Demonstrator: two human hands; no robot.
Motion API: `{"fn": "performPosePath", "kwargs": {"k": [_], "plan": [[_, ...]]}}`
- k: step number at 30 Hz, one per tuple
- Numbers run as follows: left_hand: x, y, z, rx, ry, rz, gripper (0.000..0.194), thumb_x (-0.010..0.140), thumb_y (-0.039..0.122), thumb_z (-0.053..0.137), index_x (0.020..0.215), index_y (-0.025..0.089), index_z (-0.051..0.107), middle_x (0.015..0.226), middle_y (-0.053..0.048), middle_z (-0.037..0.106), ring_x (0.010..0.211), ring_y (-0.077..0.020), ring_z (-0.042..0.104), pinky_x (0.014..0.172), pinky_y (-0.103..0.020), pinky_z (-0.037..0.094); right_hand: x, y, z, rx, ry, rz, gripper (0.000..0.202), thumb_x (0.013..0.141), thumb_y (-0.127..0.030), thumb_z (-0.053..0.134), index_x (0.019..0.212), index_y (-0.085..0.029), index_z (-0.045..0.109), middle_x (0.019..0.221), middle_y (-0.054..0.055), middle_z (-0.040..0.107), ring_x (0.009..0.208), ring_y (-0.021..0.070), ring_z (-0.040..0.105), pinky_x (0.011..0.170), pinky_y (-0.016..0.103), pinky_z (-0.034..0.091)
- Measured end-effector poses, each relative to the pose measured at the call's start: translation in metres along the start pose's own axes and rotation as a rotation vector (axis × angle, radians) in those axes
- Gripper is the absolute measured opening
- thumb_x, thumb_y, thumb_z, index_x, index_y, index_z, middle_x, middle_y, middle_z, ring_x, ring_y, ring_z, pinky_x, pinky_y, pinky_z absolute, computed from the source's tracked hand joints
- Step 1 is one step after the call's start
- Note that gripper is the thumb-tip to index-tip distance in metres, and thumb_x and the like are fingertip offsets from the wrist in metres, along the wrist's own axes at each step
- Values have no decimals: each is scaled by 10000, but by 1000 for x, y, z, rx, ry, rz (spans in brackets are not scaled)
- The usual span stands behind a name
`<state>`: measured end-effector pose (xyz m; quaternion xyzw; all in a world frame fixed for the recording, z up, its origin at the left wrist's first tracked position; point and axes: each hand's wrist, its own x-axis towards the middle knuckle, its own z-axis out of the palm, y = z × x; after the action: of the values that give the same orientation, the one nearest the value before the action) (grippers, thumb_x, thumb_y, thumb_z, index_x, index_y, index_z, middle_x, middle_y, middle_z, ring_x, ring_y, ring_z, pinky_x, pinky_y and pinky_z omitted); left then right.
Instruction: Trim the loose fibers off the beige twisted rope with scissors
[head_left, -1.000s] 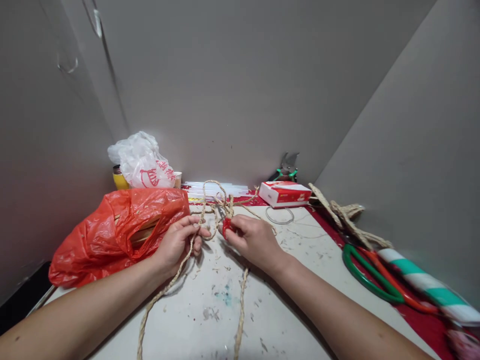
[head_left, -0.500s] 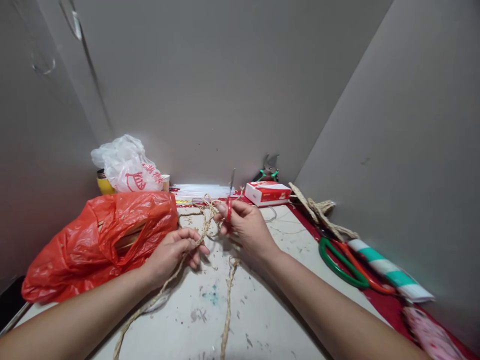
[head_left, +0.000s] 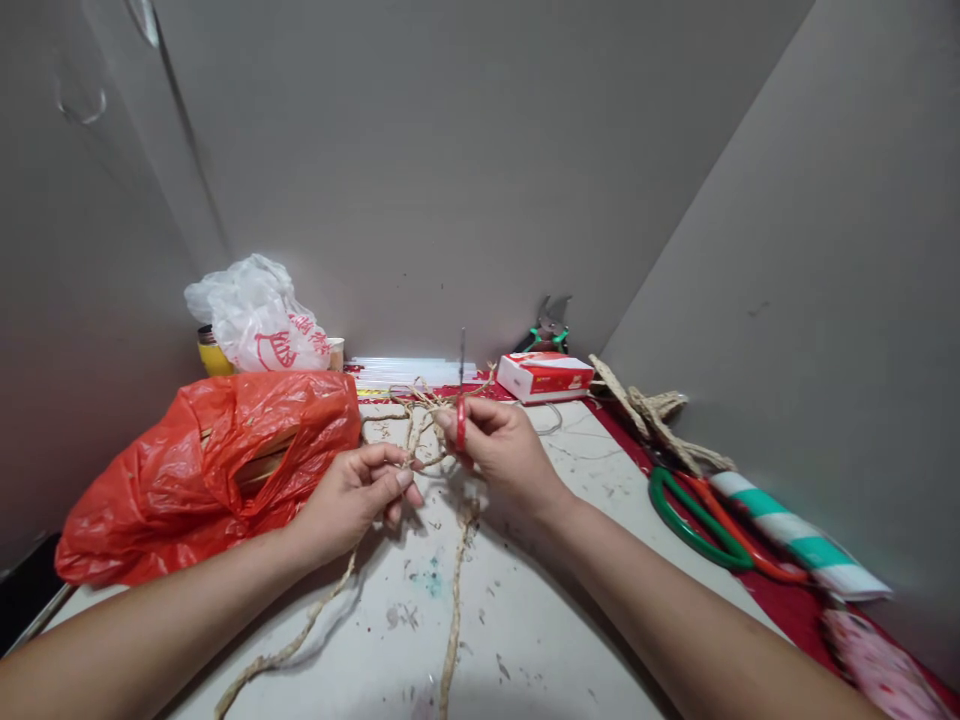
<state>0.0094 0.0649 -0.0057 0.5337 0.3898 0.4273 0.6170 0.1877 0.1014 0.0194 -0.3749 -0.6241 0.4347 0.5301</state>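
My left hand (head_left: 367, 487) pinches a tan twisted cord (head_left: 322, 607), whose tail runs down toward the table's near left. A small pair of scissors with red handles (head_left: 460, 424) is hooked in the fingers of my right hand (head_left: 504, 446), blades pointing up. The right fingertips also touch the loops of cord, though their exact hold is partly hidden. Between and beyond both hands lies a loose tangle of cord loops (head_left: 417, 400). Another length of cord (head_left: 455, 610) lies along the table below my right hand.
A red plastic bag (head_left: 150, 480) with wooden sticks inside sits at left, a white bag (head_left: 255, 320) behind it. Clear tubes (head_left: 405, 373), a red-white box (head_left: 546, 378) and pruning shears (head_left: 551, 322) stand at the back. Large green-and-orange-handled scissors (head_left: 694, 527) and a striped roll (head_left: 799, 535) lie right.
My left hand has shifted slightly up the cord, and its tail hangs farther from my forearm. The right hand keeps the scissors upright, their blades now straighter. The view has tilted slightly.
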Motion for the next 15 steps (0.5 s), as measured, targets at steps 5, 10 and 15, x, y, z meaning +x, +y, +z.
{"fn": "performPosePath", "kwargs": {"k": [5,10,15], "plan": [[-3,3,1,-95,-152,-72,201,807,300,647,909,126,644,664,-42,666,455,-41,456,480,-184,341,13,14,-16,-197,105,-127,402,720,-396,639,498,-195,370,510,-65,301,503,71,281,476,223,243],[4,-1,-5,-255,-53,-97,219,787,224,660,975,110,659,626,-19,635,430,-30,415,449,-173,326,20,35,-21,-346,34,-80,308,765,-401,569,573,-193,450,538,-43,406,518,94,359,495,229,301],[12,-2,-12,-361,48,-110,289,785,170,641,1066,104,636,640,-4,610,441,-40,415,452,-192,369,17,33,-24,-561,188,-292,102,776,-275,558,732,-182,556,729,15,553,598,115,454,589,245,369]]}}
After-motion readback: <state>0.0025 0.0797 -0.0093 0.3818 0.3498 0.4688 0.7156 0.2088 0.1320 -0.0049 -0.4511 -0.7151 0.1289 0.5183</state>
